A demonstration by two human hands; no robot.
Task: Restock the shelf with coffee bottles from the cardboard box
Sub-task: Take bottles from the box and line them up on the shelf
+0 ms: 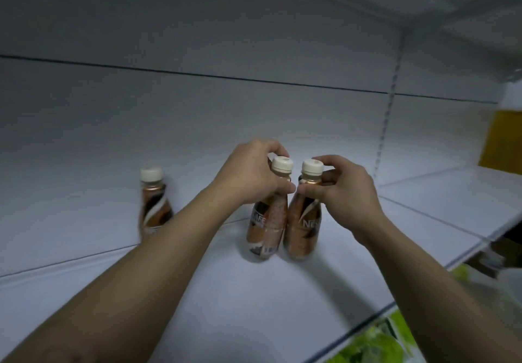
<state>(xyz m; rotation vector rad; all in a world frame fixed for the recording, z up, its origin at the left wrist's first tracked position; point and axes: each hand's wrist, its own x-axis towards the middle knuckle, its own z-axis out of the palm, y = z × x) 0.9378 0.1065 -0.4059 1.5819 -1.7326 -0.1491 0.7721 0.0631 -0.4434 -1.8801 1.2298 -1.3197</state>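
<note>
Coffee bottles stand side by side on the white shelf (254,306), one (268,215) held at its neck by the left hand (248,176), one (303,221) by the right hand (344,190). They look light, hard and smooth. Farther left, another bottle (154,207) stands alone.

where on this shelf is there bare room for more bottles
Bare: between the lone coffee bottle and left hand's bottle, and right of right hand's bottle toward the upright. Crowded: both held bottles touch.

yellow panel (502,143) at right edge, mid-height | blurred green packaging (375,345) at lower right, below the front edge | dark blurred shapes at right, unidentifiable
</note>
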